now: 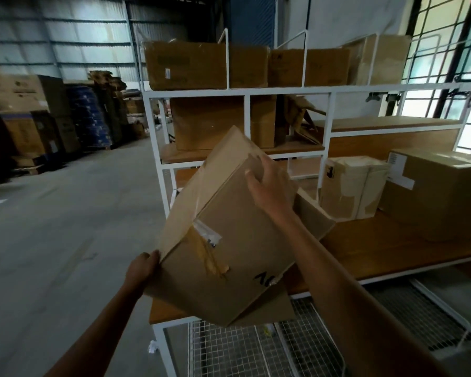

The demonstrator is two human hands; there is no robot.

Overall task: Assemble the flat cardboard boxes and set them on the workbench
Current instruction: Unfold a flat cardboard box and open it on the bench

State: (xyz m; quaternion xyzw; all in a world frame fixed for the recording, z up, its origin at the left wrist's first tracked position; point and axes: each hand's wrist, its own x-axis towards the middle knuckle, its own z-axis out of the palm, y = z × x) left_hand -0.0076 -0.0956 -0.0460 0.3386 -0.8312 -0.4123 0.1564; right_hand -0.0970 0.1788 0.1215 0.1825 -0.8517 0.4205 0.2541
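I hold a brown cardboard box, opened into shape and tilted, above the left end of the wooden workbench. It carries old tape, a torn label and black marker writing. My left hand grips its lower left corner. My right hand lies on the upper right edge, fingers curled over it. Flaps hang loose below and to the right of the box.
Two assembled boxes stand on the bench at right: a pale taped box and a larger brown box. The white metal shelf frame above holds more boxes. Stacked cartons line the warehouse floor at left.
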